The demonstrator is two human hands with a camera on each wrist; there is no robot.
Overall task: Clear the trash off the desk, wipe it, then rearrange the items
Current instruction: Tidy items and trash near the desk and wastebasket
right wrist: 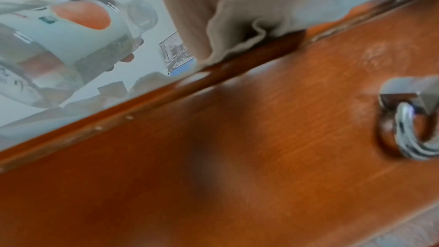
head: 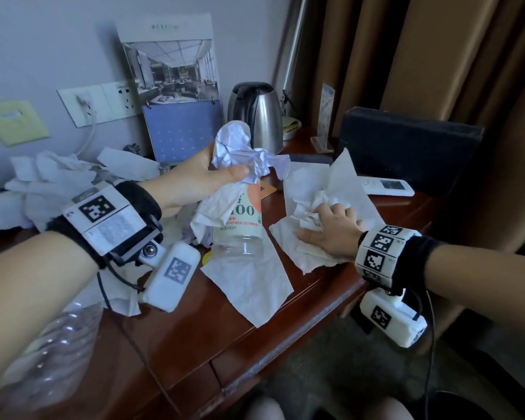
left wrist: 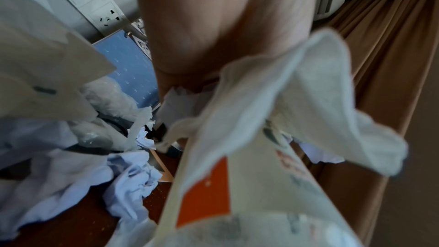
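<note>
My left hand is raised above the wooden desk and grips a crumpled white paper wad together with the neck of an empty plastic bottle, which hangs below it. The bottle has a white and orange label. In the left wrist view a tissue drapes over the bottle under my palm. My right hand lies on the desk's right side, fingers curled into a crumpled tissue. Flat tissues lie spread beside it. The right wrist view catches the bottle from below.
A steel kettle, a wall calendar, a black box and a white remote stand at the back. More tissues are heaped at left. A clear bottle lies at front left. A drawer handle hangs below the edge.
</note>
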